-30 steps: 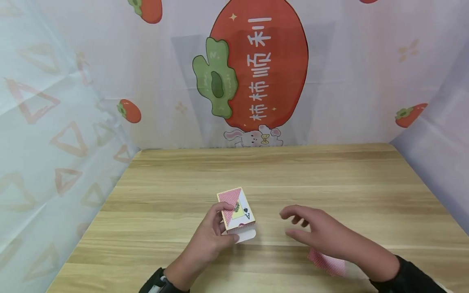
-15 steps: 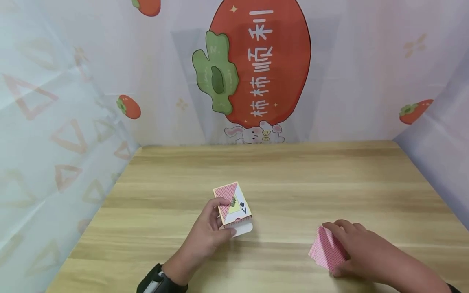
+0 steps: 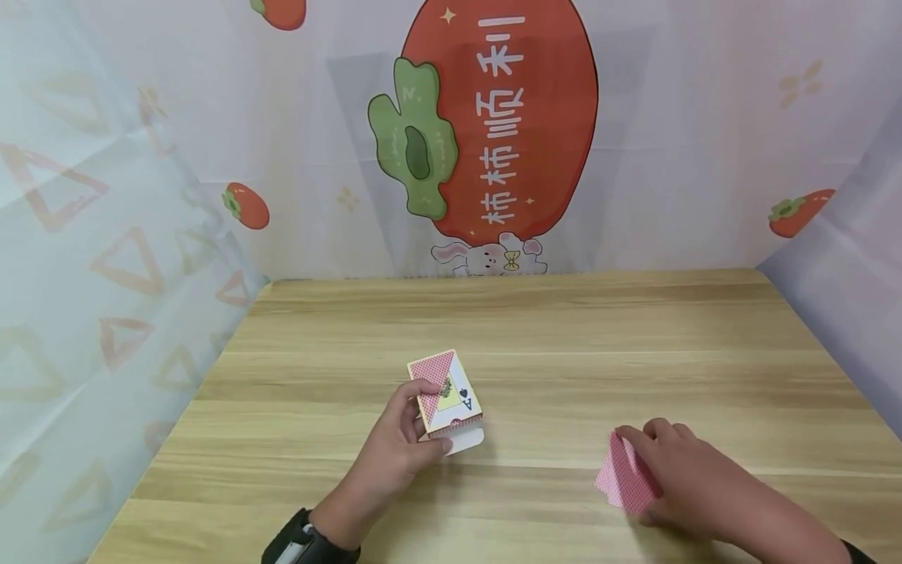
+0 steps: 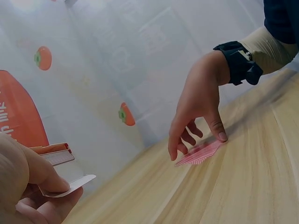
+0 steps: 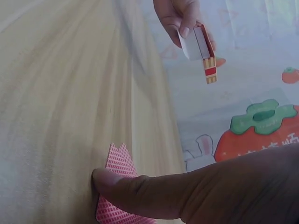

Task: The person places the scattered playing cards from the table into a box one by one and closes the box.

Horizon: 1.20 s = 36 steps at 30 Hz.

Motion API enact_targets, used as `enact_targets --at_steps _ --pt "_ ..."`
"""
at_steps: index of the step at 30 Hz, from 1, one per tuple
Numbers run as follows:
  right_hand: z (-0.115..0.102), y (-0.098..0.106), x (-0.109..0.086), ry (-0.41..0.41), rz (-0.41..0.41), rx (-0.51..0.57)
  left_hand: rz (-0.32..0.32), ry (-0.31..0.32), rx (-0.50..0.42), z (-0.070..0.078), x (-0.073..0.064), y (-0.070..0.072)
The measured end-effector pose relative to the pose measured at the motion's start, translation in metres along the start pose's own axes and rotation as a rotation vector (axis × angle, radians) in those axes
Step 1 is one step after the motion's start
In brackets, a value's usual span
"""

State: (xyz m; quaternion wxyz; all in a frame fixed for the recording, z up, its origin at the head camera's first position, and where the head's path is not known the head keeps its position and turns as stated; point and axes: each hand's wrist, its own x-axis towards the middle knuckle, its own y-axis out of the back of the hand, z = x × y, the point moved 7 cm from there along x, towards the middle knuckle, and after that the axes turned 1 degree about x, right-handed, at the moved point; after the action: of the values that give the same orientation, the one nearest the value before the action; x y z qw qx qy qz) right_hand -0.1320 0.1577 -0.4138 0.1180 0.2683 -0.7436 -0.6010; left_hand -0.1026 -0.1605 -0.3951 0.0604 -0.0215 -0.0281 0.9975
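Note:
My left hand (image 3: 389, 454) holds a playing-card box (image 3: 451, 403) above the table, thumb low on it and fingers round its left side. The box has a red checked pattern and an ace of spades printed on its face. Its white flap (image 4: 77, 184) stands open towards me, and the right wrist view looks at the open end (image 5: 202, 43). On the right, my right hand (image 3: 694, 482) pinches a few red-backed playing cards (image 3: 625, 476) by their edges. They lie slightly fanned at the tabletop; part of them is hidden under the hand.
A wood-grain table (image 3: 338, 337) spreads under both hands. Behind it hangs a pale curtain (image 3: 296, 117) with a large red persimmon print. Similar cloth walls (image 3: 867, 274) close off the left and right sides.
My right hand has moved right and down from beside the box onto the playing cards and now grips them. My left hand with the box has shifted slightly up and left in view.

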Motion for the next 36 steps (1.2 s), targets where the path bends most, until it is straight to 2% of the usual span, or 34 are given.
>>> enact_targets --at_steps 8,13,19,21,25,27,31,34,36 --pt "0.013 0.003 0.012 -0.032 -0.087 0.137 -0.009 0.003 -0.016 0.002 0.0 -0.001" --pt "0.018 0.004 0.017 -0.04 -0.109 0.184 0.0 0.006 -0.009 0.003 0.0 -0.001" --pt "0.015 0.004 0.018 -0.04 -0.105 0.296 0.001 0.01 -0.01 0.004 -0.001 -0.001" --pt "0.014 0.006 0.018 -0.036 -0.087 0.297 -0.001 0.014 -0.013 0.003 -0.001 -0.002" --pt "0.01 0.009 0.02 -0.035 -0.061 0.232 -0.001 0.013 -0.012 0.002 -0.001 -0.002" --pt "0.008 0.01 0.021 -0.051 -0.07 0.208 0.002 0.013 -0.007 0.002 -0.001 -0.002" --pt "0.003 0.011 0.024 -0.086 -0.088 0.232 0.017 0.017 0.014 0.001 -0.002 -0.002" --pt "-0.005 0.012 0.026 -0.057 -0.07 0.26 0.024 0.014 0.024 0.002 -0.002 -0.003" --pt "-0.013 0.015 0.027 -0.002 -0.038 0.258 0.023 0.009 0.027 0.003 -0.003 -0.003"
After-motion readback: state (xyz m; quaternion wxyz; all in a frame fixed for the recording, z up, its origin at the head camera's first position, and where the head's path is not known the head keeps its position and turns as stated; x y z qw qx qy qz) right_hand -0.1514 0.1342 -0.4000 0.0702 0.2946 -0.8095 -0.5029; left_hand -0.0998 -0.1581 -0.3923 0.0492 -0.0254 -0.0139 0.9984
